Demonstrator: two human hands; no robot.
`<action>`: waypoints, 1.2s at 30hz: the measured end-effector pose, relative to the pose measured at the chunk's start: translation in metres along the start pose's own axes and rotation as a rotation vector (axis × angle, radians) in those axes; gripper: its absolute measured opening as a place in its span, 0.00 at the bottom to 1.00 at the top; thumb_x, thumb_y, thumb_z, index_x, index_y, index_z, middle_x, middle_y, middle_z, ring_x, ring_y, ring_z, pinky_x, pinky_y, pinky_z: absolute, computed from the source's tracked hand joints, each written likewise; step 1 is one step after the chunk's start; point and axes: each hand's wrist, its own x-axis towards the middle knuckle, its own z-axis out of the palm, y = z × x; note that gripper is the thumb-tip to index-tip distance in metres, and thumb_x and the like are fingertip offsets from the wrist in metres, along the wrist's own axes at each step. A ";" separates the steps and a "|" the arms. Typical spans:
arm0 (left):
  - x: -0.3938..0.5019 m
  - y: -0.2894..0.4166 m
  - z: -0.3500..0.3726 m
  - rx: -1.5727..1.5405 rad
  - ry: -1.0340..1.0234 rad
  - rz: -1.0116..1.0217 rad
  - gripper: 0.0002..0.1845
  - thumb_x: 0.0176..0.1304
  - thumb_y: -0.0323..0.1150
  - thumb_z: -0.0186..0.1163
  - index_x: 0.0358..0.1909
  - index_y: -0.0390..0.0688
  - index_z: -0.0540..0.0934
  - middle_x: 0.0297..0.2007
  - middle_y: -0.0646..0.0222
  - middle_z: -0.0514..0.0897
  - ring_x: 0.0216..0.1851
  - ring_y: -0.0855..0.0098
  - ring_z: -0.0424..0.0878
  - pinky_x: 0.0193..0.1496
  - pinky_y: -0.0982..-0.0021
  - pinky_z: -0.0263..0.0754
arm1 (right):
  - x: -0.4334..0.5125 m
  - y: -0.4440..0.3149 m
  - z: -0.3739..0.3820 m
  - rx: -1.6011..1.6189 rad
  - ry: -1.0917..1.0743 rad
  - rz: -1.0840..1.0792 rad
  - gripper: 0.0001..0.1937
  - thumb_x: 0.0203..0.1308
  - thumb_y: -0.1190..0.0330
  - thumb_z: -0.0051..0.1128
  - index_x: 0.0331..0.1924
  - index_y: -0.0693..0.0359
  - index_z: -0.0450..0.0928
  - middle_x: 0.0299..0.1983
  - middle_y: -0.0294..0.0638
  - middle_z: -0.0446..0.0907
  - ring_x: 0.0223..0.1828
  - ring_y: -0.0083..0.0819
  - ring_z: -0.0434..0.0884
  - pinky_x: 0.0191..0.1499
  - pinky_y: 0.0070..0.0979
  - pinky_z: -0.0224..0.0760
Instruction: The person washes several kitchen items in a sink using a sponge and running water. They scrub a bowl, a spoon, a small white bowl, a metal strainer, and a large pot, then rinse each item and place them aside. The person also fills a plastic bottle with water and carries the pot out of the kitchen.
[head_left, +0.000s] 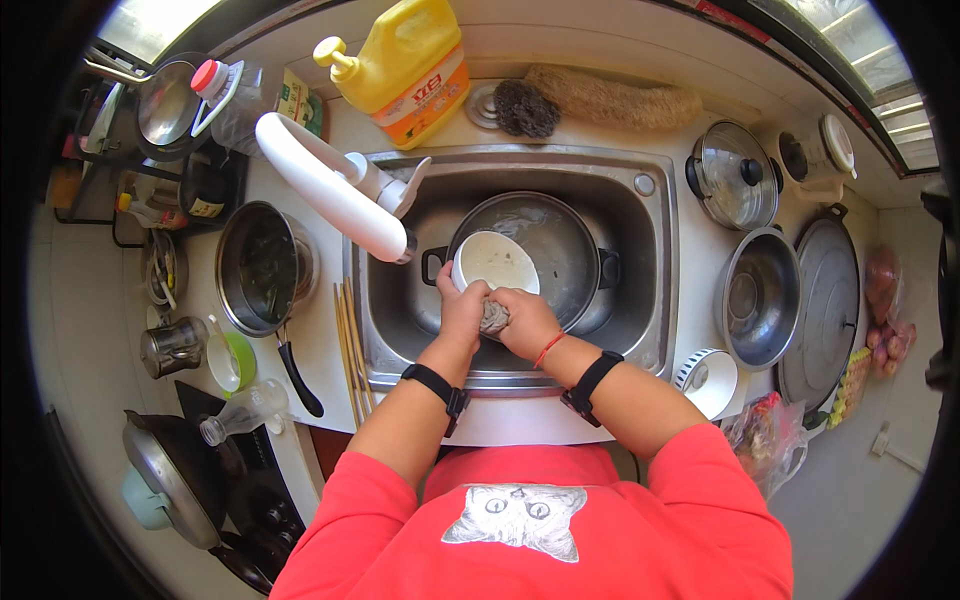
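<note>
Over the sink, my left hand (461, 304) grips the rim of a white bowl (496, 259), which is tilted with its hollow side up. My right hand (528, 319) clasps a greyish cloth (494, 318), bunched up against the fingers of the left hand. Whether the left fingers also hold part of the cloth, I cannot tell. Beneath both hands stands a two-handled metal pot (559, 232) with water in it. The pot sits in the stainless-steel sink (637, 315), and the white faucet (341, 195) reaches over from the left.
Left of the sink are wooden chopsticks (351, 345) and a saucepan (259, 270). A yellow detergent jug (412, 75), a dark scourer (526, 109) and a loofah (615, 97) line the back. At right are a metal basin (761, 300), a patterned bowl (709, 382) and a glass lid (739, 176).
</note>
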 end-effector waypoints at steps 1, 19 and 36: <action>0.001 0.001 -0.003 0.066 -0.052 0.008 0.42 0.50 0.29 0.57 0.70 0.48 0.55 0.57 0.51 0.70 0.52 0.54 0.75 0.39 0.59 0.80 | -0.001 0.000 0.001 0.021 -0.043 -0.023 0.12 0.49 0.71 0.64 0.40 0.56 0.78 0.40 0.49 0.82 0.44 0.51 0.80 0.48 0.40 0.74; 0.046 0.038 0.019 1.133 -0.138 0.277 0.42 0.48 0.37 0.63 0.70 0.50 0.64 0.55 0.41 0.75 0.54 0.44 0.77 0.57 0.56 0.74 | -0.013 0.046 -0.050 -0.569 -0.082 0.223 0.13 0.48 0.78 0.58 0.41 0.60 0.80 0.45 0.46 0.80 0.52 0.49 0.75 0.54 0.38 0.73; 0.050 0.037 0.038 0.673 -0.408 -0.348 0.35 0.66 0.62 0.51 0.69 0.54 0.65 0.59 0.61 0.75 0.55 0.54 0.76 0.49 0.45 0.74 | 0.031 0.056 -0.053 0.011 0.162 0.210 0.24 0.50 0.65 0.61 0.53 0.63 0.77 0.55 0.56 0.70 0.57 0.52 0.73 0.62 0.35 0.68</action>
